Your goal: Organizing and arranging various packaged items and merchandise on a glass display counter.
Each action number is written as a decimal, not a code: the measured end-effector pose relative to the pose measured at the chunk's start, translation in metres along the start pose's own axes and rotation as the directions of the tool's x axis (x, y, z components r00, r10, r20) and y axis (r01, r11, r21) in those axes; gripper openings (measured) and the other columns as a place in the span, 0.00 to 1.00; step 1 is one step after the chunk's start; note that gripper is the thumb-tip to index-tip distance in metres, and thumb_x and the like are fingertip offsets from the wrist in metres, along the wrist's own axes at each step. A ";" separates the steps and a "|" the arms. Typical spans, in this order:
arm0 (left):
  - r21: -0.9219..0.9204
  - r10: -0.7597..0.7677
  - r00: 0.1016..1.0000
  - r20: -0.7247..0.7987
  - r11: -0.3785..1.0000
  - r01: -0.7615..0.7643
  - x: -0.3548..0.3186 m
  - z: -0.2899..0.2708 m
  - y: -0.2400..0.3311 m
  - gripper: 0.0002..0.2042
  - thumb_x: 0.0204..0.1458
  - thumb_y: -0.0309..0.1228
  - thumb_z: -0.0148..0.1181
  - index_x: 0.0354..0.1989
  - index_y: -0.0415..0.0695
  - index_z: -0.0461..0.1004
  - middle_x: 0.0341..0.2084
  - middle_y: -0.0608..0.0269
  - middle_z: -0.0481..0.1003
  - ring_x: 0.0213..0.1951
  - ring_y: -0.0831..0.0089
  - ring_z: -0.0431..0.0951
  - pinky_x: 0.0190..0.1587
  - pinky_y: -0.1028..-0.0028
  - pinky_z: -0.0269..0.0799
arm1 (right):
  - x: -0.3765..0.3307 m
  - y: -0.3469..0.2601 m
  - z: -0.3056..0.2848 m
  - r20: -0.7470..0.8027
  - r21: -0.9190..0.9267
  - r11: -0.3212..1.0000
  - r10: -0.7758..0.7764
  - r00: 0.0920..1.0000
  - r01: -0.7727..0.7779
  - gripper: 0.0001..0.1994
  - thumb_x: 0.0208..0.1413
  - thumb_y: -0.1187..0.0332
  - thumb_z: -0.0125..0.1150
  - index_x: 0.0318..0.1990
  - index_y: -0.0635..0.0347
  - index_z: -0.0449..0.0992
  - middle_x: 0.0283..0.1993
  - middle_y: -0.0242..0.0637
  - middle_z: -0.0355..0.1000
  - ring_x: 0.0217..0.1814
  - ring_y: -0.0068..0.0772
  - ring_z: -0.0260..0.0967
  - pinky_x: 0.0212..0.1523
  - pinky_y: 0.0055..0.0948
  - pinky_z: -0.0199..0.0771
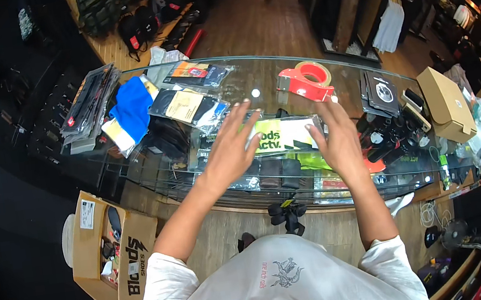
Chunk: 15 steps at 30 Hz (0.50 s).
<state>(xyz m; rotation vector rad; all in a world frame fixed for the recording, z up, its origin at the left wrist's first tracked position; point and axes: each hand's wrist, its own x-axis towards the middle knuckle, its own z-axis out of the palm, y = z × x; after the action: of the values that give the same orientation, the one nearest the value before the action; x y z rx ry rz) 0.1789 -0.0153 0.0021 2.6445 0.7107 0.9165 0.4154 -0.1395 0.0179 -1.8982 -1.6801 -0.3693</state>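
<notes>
A flat packet in clear plastic [295,127], yellow-green at one end and white with black marks at the other, lies on the glass counter between my hands. My left hand [228,148] is at its left end, palm down with the fingers spread. At the right end is my right hand [337,137], its fingers also stretched out and apart. Neither hand is closed on the packet; whether the fingertips touch it I cannot tell. Just beyond my left hand lies a bagged dark item with a cream label [185,104]. A red tape dispenser [307,80] stands past my right hand.
A blue cloth item [133,106] and a stack of bagged dark goods [88,106] cover the counter's left. Black cards [380,94] and a cardboard box [445,105] stand right. An open carton [91,254] sits at lower left. The glass counter's far edge [253,58] borders a wooden floor.
</notes>
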 end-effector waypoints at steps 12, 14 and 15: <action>0.089 -0.048 0.976 0.213 0.996 0.030 0.011 0.027 0.009 0.27 0.67 0.40 0.50 0.73 0.45 0.59 0.73 0.46 0.56 0.74 0.45 0.52 0.74 0.50 0.48 | 0.003 -0.020 0.036 0.354 0.003 0.999 -0.032 0.935 0.034 0.25 0.71 0.49 0.43 0.72 0.39 0.64 0.77 0.41 0.55 0.80 0.57 0.45 0.77 0.58 0.44; 0.075 -0.044 0.976 0.213 0.997 0.028 0.011 0.025 0.010 0.28 0.67 0.40 0.51 0.73 0.44 0.59 0.73 0.46 0.56 0.74 0.44 0.52 0.73 0.49 0.49 | 0.003 -0.021 0.036 0.351 0.000 0.999 -0.030 0.936 0.032 0.25 0.71 0.49 0.43 0.72 0.39 0.64 0.77 0.41 0.55 0.80 0.57 0.45 0.77 0.58 0.44; 0.076 -0.044 0.977 0.211 0.997 0.028 0.012 0.024 0.009 0.28 0.66 0.39 0.51 0.72 0.43 0.59 0.73 0.45 0.56 0.74 0.44 0.52 0.74 0.49 0.48 | 0.004 -0.022 0.036 0.337 -0.003 0.999 -0.035 0.941 0.038 0.25 0.71 0.50 0.44 0.72 0.39 0.64 0.77 0.41 0.55 0.80 0.57 0.46 0.77 0.58 0.44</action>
<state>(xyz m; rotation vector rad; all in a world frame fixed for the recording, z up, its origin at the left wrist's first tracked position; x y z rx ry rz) 0.2058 -0.0186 -0.0071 2.7284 0.7490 0.5967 0.3891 -0.1143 -0.0031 -2.0269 -1.9355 -0.0660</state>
